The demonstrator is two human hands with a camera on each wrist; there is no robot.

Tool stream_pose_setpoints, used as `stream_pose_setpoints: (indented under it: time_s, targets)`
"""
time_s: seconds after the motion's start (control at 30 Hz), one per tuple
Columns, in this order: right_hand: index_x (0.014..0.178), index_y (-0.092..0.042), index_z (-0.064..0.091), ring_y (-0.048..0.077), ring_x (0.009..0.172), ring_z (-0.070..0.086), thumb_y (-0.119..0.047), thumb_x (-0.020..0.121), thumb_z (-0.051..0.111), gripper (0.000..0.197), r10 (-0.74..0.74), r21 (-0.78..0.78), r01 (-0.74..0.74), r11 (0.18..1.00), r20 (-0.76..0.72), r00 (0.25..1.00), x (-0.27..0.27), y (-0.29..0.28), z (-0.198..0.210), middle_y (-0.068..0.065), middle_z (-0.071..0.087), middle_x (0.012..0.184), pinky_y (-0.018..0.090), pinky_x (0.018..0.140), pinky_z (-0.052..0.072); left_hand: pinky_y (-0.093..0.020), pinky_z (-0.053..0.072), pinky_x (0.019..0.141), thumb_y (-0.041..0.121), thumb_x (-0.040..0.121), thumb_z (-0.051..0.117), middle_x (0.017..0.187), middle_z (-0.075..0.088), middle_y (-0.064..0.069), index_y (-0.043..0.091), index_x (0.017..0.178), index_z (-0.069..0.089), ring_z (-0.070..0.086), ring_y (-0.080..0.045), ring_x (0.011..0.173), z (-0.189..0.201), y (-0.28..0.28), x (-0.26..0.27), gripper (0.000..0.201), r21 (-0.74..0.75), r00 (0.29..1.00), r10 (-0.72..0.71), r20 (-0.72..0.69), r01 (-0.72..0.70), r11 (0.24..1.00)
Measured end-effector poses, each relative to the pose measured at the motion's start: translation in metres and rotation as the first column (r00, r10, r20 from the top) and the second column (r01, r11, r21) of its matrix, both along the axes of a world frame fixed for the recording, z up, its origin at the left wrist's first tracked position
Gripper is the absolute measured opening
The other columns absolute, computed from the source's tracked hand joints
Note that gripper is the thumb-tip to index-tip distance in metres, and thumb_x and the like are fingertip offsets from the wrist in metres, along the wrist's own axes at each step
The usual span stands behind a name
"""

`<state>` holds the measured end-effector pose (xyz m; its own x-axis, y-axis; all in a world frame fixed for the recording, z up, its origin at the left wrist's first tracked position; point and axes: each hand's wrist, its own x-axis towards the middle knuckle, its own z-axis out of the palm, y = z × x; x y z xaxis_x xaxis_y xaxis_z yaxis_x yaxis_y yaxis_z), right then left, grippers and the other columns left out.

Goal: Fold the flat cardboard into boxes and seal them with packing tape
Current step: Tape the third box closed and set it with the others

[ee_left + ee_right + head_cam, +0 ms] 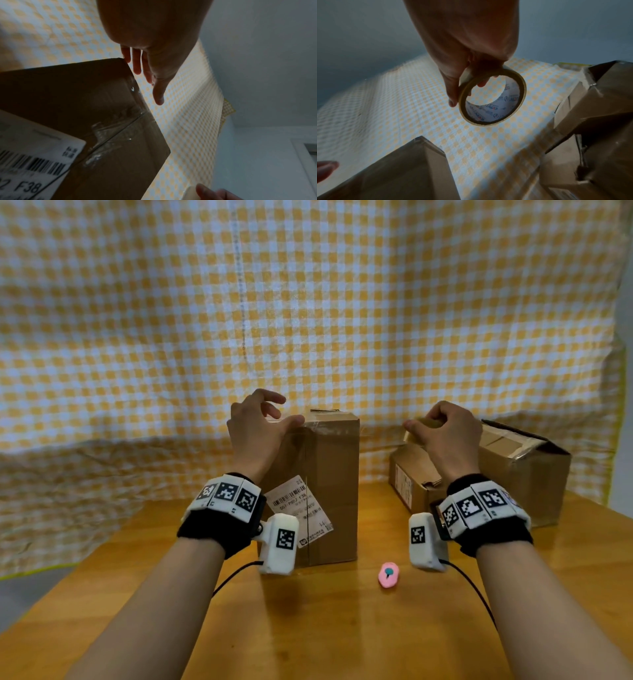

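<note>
A tall brown cardboard box (322, 491) with a white shipping label (298, 508) stands upright on the wooden table (308, 628). Clear tape (111, 135) runs over its top edge and side. My left hand (270, 412) is at the box's top left corner, thumb lying on the top edge, the other fingers (158, 92) loose and holding nothing. To the right, level with the box top, my right hand (435, 422) grips a roll of packing tape (489, 113); its thumb lies outside the ring and fingertips show through the core.
A second, wider cardboard box (524, 474) with loose top flaps sits at the back right, just behind my right hand. A small pink object (388, 574) lies on the table in front of the tall box. Yellow checked cloth (308, 302) covers the wall behind.
</note>
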<state>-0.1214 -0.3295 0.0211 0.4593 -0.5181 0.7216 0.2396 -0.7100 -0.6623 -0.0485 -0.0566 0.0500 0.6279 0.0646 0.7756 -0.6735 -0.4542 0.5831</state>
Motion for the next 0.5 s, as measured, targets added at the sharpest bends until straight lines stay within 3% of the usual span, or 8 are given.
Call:
stream_pose_setpoints:
  time_s: [0.13,0.23,0.4,0.5]
  targets:
    - [0.069,-0.02,0.057,0.031,0.09,0.06,-0.042,0.075,0.083,0.034,0.004,-0.013,-0.005,1.0,-0.021,1.0,0.007,0.002,0.007,-0.004,0.059,0.072,0.049,0.089,0.047,-0.049,0.048,0.091,0.041,0.072,0.084,0.081,0.059,0.009,0.03,0.097,0.071,0.054,-0.015,0.09,0.001,0.004,0.005,0.03,0.03,1.0,-0.014,-0.019,0.015,0.999]
    - [0.07,-0.02,0.058,0.03,0.092,0.06,-0.042,0.074,0.083,0.034,-0.007,-0.03,0.006,1.0,-0.036,0.999,0.012,0.004,0.012,-0.005,0.06,0.073,0.051,0.094,0.044,-0.041,0.05,0.084,0.039,0.07,0.086,0.081,0.058,0.004,0.025,0.094,0.075,0.051,-0.012,0.08,0.001,0.007,0.009,0.03,0.022,0.998,-0.031,-0.049,0.032,0.999]
    - [0.065,-0.025,0.053,0.031,0.095,0.06,-0.042,0.072,0.085,0.036,-0.017,-0.033,0.016,0.999,-0.044,0.999,0.016,0.008,0.016,-0.006,0.06,0.074,0.053,0.094,0.045,-0.027,0.043,0.07,0.045,0.069,0.085,0.076,0.053,0.006,0.027,0.08,0.074,0.048,-0.011,0.076,0.001,0.009,0.011,0.024,0.067,0.997,-0.013,-0.078,0.018,0.998]
    - [0.065,-0.026,0.053,0.032,0.098,0.059,-0.044,0.072,0.084,0.037,-0.029,-0.03,0.028,0.999,-0.05,0.998,0.022,0.008,0.016,-0.001,0.064,0.079,0.047,0.092,0.045,-0.025,0.038,0.066,0.045,0.069,0.085,0.072,0.055,0.009,0.025,0.074,0.072,0.051,-0.011,0.076,0.004,0.008,0.011,0.025,0.122,0.995,0.044,-0.085,-0.034,0.992]
